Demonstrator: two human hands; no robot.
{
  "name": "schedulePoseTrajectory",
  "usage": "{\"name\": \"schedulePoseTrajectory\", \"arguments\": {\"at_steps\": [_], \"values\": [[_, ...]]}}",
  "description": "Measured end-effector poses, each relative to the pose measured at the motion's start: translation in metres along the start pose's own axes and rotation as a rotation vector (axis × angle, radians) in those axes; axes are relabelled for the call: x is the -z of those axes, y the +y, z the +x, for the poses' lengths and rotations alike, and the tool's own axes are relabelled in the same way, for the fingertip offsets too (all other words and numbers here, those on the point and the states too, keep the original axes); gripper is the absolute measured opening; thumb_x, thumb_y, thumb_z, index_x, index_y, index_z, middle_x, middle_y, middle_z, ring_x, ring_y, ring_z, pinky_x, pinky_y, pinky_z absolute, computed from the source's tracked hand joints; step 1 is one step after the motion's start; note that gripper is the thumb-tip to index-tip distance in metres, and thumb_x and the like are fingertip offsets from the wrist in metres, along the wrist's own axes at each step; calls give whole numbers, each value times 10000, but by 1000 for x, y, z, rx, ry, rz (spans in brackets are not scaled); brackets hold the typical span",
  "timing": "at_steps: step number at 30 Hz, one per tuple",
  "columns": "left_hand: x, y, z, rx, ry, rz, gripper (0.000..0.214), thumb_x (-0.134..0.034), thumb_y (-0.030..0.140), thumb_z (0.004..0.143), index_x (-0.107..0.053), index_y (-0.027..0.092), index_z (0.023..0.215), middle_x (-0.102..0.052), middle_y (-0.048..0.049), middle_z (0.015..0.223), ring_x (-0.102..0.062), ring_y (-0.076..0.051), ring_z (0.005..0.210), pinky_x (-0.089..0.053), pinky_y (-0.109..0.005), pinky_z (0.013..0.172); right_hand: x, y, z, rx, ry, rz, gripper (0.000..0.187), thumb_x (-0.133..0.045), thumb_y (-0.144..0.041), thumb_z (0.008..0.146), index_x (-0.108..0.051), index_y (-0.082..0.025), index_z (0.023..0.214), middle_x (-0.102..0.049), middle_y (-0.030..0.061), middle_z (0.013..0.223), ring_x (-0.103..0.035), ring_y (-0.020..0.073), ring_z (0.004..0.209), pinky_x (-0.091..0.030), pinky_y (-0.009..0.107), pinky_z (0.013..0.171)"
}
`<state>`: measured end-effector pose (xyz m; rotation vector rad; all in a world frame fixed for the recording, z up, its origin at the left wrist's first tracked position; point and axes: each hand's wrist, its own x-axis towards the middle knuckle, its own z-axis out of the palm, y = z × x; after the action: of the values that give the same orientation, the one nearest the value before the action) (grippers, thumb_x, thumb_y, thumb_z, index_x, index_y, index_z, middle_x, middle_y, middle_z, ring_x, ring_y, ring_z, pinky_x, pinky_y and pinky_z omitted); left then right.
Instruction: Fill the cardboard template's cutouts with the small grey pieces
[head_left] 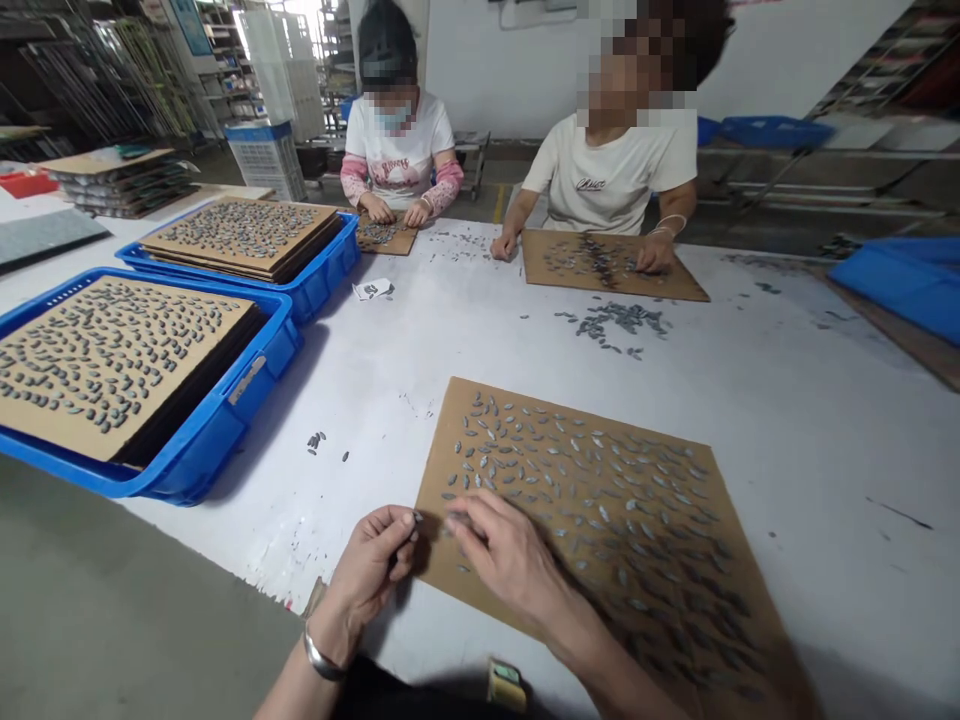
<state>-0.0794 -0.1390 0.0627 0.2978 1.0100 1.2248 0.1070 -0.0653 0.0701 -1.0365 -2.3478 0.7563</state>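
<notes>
A brown cardboard sheet (469, 400) lies before me on the white table, covered with rows of small dark leaf-shaped pieces (598, 440). Just off its left edge is my left hand (377, 560), closed, with a small dark piece (418, 517) pinched between thumb and forefinger; the curled fingers hide whatever else is in the palm. Over the sheet's lower left part, my right hand (499, 545) is slightly blurred. Its thumb and forefinger close on another small dark piece (457, 520), close above the cardboard.
Two blue trays (202, 460) at left hold stacked cardboard sheets with similar pieces. Across the table, two people (397, 150) work at their own boards (615, 290). A loose pile of pieces (622, 322) lies between. A yellow tape roll (507, 685) sits near my body.
</notes>
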Motion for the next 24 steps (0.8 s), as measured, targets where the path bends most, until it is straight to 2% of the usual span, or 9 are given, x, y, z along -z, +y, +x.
{"name": "schedulePoseTrajectory", "arguments": {"at_steps": [4, 8, 10, 12, 15, 17, 21, 24], "values": [[-17, -10, 1, 66, -103, 43, 436, -887, 506, 722, -637, 149, 743, -432, 75, 491, -280, -36, 431, -135, -194, 421, -2, -12, -20, 82, 68, 117, 191, -488, -207, 1041, -676, -235, 1044, -724, 46, 991, -700, 175, 889, -538, 269, 801], [-25, -14, 9, 99, -173, 5, 429, -878, 496, 739, -647, 134, 734, -426, 73, 497, -282, -30, 427, -144, -189, 415, 3, -1, -18, 22, 97, 150, 189, -511, -228, 1016, -678, -244, 930, -727, 22, 874, -692, 168, 785, -524, 257, 715], [-24, -9, 16, 89, -141, -40, 410, -864, 477, 766, -668, 117, 756, -488, 45, 557, -318, -24, 445, -174, -173, 411, 10, 11, -5, -59, 102, 135, 173, -523, -251, 997, -681, -245, 925, -737, 20, 857, -695, 180, 779, -521, 271, 714], [-21, 0, 26, 36, -37, -106, 355, -868, 413, 775, -687, 109, 801, -587, -5, 672, -412, -30, 495, -260, -151, 423, 17, 24, 16, -161, 106, 83, 158, -530, -255, 978, -681, -238, 934, -746, 27, 870, -697, 197, 799, -518, 291, 730], [-12, 16, 41, -76, 119, -186, 233, -838, 273, 803, -702, 107, 893, -680, -69, 833, -547, -70, 601, -410, -154, 485, 19, 37, 48, -237, 0, -46, 166, -525, -225, 971, -688, -225, 939, -741, 46, 931, -690, 209, 855, -503, 305, 758], [-5, 23, 50, -111, 144, -223, 189, -793, 229, 838, -703, 98, 940, -691, -85, 851, -567, -86, 616, -438, -165, 486, 15, 40, 64, -230, -99, -150, 185, -516, -205, 985, -697, -213, 945, -727, 61, 988, -679, 205, 895, -485, 298, 773], [5, 22, 60, -73, 23, -335, 161, -752, 215, 870, -691, 74, 920, -660, -74, 816, -536, -70, 588, -403, -147, 448, 2, 39, 77, -232, -206, -327, 195, -519, -210, 1014, -711, -202, 980, -705, 73, 1032, -665, 193, 919, -445, 280, 751], [8, 19, 61, 2, -36, -369, 154, -725, 214, 896, -694, 67, 929, -669, -86, 850, -552, -63, 600, -424, -134, 463, -1, 40, 76, -247, -196, -393, 173, -539, -207, 1010, -710, -206, 985, -702, 73, 1029, -661, 185, 860, -423, 283, 693]]}}
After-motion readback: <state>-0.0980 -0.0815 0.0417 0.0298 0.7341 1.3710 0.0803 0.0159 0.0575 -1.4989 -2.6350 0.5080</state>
